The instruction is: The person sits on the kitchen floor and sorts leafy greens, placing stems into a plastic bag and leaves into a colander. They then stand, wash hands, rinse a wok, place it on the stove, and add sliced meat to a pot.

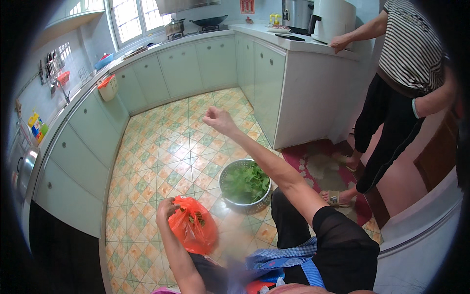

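Note:
My left hand [167,210] grips the upper edge of a red plastic bag [194,229], which sits on the tiled floor. Some green leaves and stems show inside the bag's mouth. Stretched out ahead, my right hand [220,120] is curled into a loose fist in the air, and I see nothing in it. Below my right forearm stands a perforated metal colander [220,183] on the floor, to the right of the bag. Leafy green vegetables [248,182] lie in it, and the forearm passes near its right rim. A blue checked cloth [279,257] lies across my lap.
At the right a person [407,55] in a striped top stands with one hand on the counter [326,49]. A red mat [293,158] lies by their feet. Pale green cabinets [180,68] line the kitchen. A small bin [108,90] hangs on the left cabinets.

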`<control>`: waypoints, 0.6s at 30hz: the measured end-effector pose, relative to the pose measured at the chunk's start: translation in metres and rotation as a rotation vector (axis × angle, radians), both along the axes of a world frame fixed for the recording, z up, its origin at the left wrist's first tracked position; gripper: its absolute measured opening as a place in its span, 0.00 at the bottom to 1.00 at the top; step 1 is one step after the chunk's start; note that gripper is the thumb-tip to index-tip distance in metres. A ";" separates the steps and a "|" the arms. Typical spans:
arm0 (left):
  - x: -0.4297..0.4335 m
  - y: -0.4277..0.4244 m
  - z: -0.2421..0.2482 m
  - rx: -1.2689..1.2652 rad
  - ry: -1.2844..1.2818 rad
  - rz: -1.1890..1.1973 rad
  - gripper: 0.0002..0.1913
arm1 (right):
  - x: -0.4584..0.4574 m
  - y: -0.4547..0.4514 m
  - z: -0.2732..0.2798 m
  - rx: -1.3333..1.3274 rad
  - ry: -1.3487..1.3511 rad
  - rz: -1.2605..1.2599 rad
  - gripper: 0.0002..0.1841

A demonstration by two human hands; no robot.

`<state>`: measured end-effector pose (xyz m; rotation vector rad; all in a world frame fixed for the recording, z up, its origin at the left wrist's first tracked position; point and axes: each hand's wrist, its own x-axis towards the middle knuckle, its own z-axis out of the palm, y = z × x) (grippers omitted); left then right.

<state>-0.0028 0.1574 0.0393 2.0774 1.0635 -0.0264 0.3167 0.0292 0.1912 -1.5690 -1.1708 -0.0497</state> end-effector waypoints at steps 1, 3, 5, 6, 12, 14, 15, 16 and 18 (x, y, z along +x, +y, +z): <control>0.002 0.000 0.000 -0.030 -0.015 0.021 0.26 | 0.009 -0.010 0.001 0.033 -0.030 0.006 0.11; 0.005 0.002 -0.001 -0.075 -0.078 0.034 0.26 | 0.010 -0.031 -0.025 -0.151 -0.032 0.080 0.09; 0.007 0.007 -0.004 -0.077 -0.064 0.021 0.28 | 0.004 -0.051 -0.070 -0.362 -0.057 0.183 0.10; 0.008 0.009 -0.006 -0.080 -0.059 0.012 0.27 | -0.002 -0.061 -0.096 -0.511 -0.066 0.148 0.07; 0.008 0.013 -0.023 -0.112 0.058 0.003 0.26 | -0.004 -0.103 -0.187 -0.928 -0.411 0.446 0.04; 0.006 0.014 -0.028 -0.103 0.110 -0.003 0.26 | -0.001 -0.104 -0.191 -0.873 -0.403 0.443 0.05; 0.005 0.015 -0.030 -0.128 0.125 -0.005 0.26 | -0.001 -0.105 -0.190 -0.865 -0.385 0.432 0.06; 0.004 0.016 -0.032 -0.151 0.156 -0.007 0.27 | -0.001 -0.105 -0.189 -0.911 -0.443 0.440 0.07; 0.002 0.018 -0.038 -0.200 0.191 0.001 0.27 | -0.002 -0.104 -0.186 -1.050 -0.537 0.448 0.11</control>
